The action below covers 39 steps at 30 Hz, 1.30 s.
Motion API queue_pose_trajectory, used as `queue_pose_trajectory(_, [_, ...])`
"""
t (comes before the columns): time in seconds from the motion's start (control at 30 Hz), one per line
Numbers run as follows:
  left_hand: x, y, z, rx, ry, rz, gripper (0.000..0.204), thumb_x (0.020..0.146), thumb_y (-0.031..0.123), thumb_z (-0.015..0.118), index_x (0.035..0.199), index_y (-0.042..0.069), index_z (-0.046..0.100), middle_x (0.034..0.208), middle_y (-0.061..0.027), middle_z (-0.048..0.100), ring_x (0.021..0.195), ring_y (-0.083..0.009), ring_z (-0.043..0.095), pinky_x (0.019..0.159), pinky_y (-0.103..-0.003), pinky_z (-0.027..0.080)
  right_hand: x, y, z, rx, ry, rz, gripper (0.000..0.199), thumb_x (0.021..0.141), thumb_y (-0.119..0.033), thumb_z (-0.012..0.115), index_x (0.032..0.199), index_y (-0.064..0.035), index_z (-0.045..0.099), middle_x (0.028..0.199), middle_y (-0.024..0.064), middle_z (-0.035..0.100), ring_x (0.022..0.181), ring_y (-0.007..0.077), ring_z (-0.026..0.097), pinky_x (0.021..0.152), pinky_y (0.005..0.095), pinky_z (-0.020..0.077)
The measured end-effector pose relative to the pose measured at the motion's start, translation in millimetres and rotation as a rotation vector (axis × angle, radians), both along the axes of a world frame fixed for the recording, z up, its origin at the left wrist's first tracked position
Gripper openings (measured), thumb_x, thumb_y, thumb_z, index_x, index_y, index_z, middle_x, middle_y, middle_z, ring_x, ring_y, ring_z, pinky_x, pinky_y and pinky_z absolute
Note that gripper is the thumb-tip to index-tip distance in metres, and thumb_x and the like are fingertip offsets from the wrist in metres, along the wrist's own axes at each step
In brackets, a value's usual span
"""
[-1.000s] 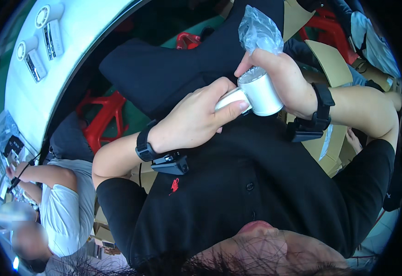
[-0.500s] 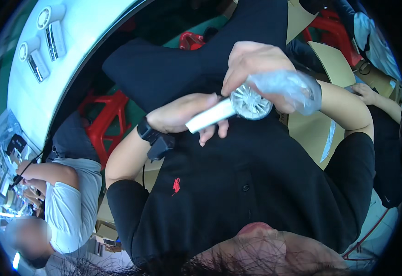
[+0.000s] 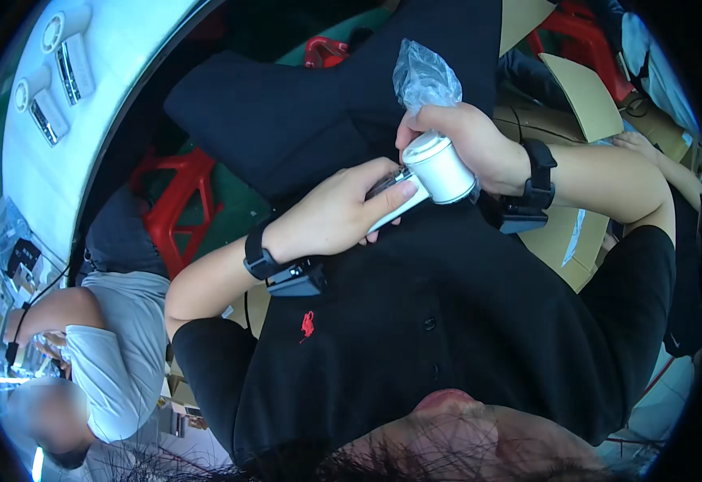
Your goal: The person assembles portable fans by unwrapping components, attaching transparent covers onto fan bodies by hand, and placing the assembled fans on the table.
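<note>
Fingers of the left hand [image 3: 319,210] curl around the handle of a white device [image 3: 446,175], the thumb lying along it near the round head. Those of the right hand [image 3: 483,143] are bent in around the head's far side and pinch a crumpled clear plastic bag [image 3: 426,74], which pokes out toward twelve o'clock. How firmly the right fingertips press on the head cannot be told, as the palm side is hidden. With twelve at the top of the view, the device sits toward two o'clock from the middle, in front of the black shirt [image 3: 383,313], its handle aimed at eight.

Held up like this, the device could drop to the lap or floor if the left grip loosens; its smooth-looking casing and bulky head might make the handle twist. Bunched plastic in the right hand could slide between skin and casing and weaken that hold. A black wrist module [image 3: 521,219], at about four o'clock from the head and near it, could knock the casing if the wrist bends inward.

Well apart, toward ten o'clock, two similar devices [image 3: 72,64] lie on a white table [image 3: 130,48].
</note>
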State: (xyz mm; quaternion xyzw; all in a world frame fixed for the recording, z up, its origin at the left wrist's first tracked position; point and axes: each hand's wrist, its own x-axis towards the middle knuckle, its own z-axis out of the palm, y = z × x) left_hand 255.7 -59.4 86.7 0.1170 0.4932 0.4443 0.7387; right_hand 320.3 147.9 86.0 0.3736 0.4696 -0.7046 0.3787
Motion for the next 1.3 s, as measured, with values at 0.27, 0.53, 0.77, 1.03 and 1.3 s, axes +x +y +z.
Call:
queue_pose_trajectory(0.27, [-2.3, -2.7, 22.3, -0.105, 0.166, -0.071, 0.044, 0.099, 0.043, 0.053, 0.111, 0.001, 0.056, 0.073, -0.0115, 0.065, 0.065, -0.0222, 0.066, 0.059, -0.034, 0.050, 9.9, -11.4, 13.0, 0.099, 0.197, -0.083, 0.029, 0.093, -0.024, 0.045, 0.084, -0.0026, 0.063, 0.084, 0.0102, 0.068, 0.077, 0.0172, 0.064, 0.075, 0.0281, 0.0499])
queue_pose_trajectory(0.53, [-15.6, 5.5, 24.6, -0.008, 0.445, -0.033, 0.041, 0.097, 0.039, 0.057, 0.112, 0.001, 0.055, 0.081, -0.0178, 0.067, 0.074, -0.0374, 0.066, 0.066, -0.041, 0.051, 0.4, -6.7, 9.0, 0.338, 0.622, 0.076, 0.029, 0.094, -0.021, 0.042, 0.085, -0.0023, 0.062, 0.087, 0.0112, 0.067, 0.080, 0.0162, 0.061, 0.077, 0.0284, 0.0474])
queue_pose_trajectory(0.77, [-28.7, 8.7, -16.2, 0.061, -0.895, 0.261, 0.047, 0.098, 0.043, 0.056, 0.116, -0.001, 0.055, 0.091, -0.0134, 0.068, 0.069, -0.0210, 0.068, 0.061, -0.030, 0.053, -21.5, 18.2, 10.6, 0.155, 1.102, 0.186, 0.030, 0.098, -0.024, 0.041, 0.089, -0.0028, 0.061, 0.089, 0.0108, 0.067, 0.082, 0.0163, 0.062, 0.079, 0.0277, 0.0472])
queue_pose_trajectory(1.03, [-11.2, 2.6, 2.3, 0.054, 0.115, 0.000, 0.052, 0.097, 0.045, 0.058, 0.114, -0.004, 0.054, 0.084, -0.0066, 0.063, 0.062, -0.0124, 0.061, 0.059, -0.026, 0.051, -15.6, 11.5, 16.5, -0.080, 0.320, -0.076, 0.033, 0.098, -0.030, 0.046, 0.091, -0.0035, 0.064, 0.090, 0.0099, 0.068, 0.083, 0.0155, 0.064, 0.077, 0.0266, 0.0504])
queue_pose_trajectory(1.3, [12.1, 6.8, 11.1, -0.015, 0.108, -0.006, 0.049, 0.097, 0.045, 0.057, 0.109, -0.002, 0.052, 0.082, -0.0076, 0.062, 0.063, -0.0126, 0.061, 0.060, -0.028, 0.050, -3.4, 7.3, 6.1, -0.053, -0.085, -0.125, 0.030, 0.095, -0.029, 0.050, 0.086, -0.0043, 0.064, 0.078, 0.0072, 0.067, 0.072, 0.0145, 0.066, 0.068, 0.0264, 0.0537])
